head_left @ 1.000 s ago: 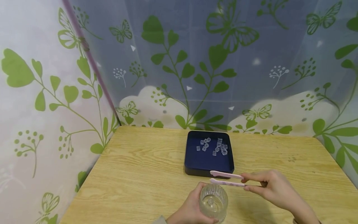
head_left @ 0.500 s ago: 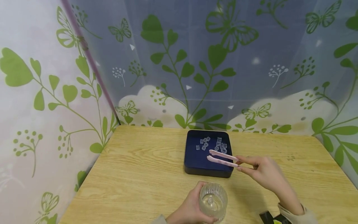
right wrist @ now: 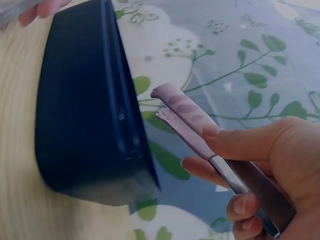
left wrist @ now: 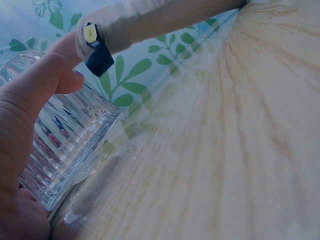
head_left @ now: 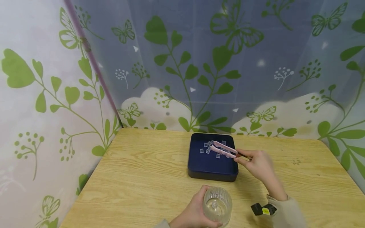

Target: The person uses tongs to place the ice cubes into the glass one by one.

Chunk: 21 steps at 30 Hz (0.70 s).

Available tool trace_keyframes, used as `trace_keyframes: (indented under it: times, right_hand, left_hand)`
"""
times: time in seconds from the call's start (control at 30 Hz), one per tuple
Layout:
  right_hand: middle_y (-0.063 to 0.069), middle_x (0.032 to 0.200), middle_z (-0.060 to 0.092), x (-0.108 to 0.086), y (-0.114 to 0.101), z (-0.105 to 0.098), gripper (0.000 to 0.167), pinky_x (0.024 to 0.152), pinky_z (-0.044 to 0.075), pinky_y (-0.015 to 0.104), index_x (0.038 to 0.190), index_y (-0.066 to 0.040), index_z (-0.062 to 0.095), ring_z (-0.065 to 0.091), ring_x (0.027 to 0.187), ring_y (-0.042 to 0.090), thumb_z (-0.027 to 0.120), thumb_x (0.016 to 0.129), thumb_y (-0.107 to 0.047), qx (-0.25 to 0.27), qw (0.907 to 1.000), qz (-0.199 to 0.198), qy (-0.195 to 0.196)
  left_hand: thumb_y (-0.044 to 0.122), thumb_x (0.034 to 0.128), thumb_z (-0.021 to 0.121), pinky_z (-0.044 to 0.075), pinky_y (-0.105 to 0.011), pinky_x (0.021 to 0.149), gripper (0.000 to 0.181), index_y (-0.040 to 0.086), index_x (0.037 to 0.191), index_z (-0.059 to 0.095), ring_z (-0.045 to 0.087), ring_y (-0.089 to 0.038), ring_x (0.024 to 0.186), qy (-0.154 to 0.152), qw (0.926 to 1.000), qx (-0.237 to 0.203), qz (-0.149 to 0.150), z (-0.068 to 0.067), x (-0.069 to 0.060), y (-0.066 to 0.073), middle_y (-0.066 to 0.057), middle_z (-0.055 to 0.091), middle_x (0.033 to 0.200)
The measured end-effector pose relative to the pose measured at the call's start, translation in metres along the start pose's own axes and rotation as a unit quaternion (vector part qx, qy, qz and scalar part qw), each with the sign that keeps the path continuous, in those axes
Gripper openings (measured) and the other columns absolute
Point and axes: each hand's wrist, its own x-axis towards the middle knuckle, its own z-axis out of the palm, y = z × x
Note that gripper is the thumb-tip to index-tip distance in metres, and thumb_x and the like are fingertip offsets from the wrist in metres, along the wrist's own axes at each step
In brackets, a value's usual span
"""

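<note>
Gripping a ribbed clear glass (head_left: 217,210) in the left hand (head_left: 196,210), nearest on the camera side of the wooden table (head_left: 142,177), with fingers and thumb wrapped round its side and a small clear lump in the bottom. Farther off, pinching pink tongs (right wrist: 185,106) between thumb and fingers of the right hand (head_left: 258,164), parted at the tips over the dark blue tray (head_left: 206,164) and just beside the small clear cubes (head_left: 208,151) in its far half, too small to tell whether touching any. Backed, past the table's far edge, by a cloth (head_left: 182,63) printed with green leaves and butterflies.
</note>
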Motion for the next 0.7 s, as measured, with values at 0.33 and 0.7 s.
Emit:
trace_keyframes:
  times: [0.33, 0.7]
  right_hand:
    - [-0.008, 0.047, 0.03, 0.002, 0.011, 0.01, 0.039, 0.042, 0.019, 0.026, 0.116, -0.01, 0.074, 0.03, 0.046, 0.013, 0.08, 0.083, -0.029, -0.02, 0.9994, 0.022, -0.018]
    - [0.002, 0.058, 0.058, 0.002, 0.015, 0.011, 0.039, 0.043, 0.021, 0.029, 0.117, -0.009, 0.074, 0.031, 0.049, 0.013, 0.079, 0.083, -0.026, -0.037, 0.9979, 0.024, -0.047]
  left_hand:
    - [0.0, 0.0601, 0.091, 0.052, -0.032, 0.093, 0.085, 0.011, 0.129, 0.043, 0.061, -0.017, 0.11, -0.002, 1.0, -0.004, 0.001, -0.001, -0.001, -0.001, -0.005, 0.06, 0.126]
    - [0.0, 0.0606, 0.091, 0.053, -0.032, 0.092, 0.084, 0.013, 0.129, 0.044, 0.061, -0.017, 0.109, 0.002, 0.9998, -0.01, -0.019, 0.001, -0.001, 0.002, -0.005, 0.061, 0.123]
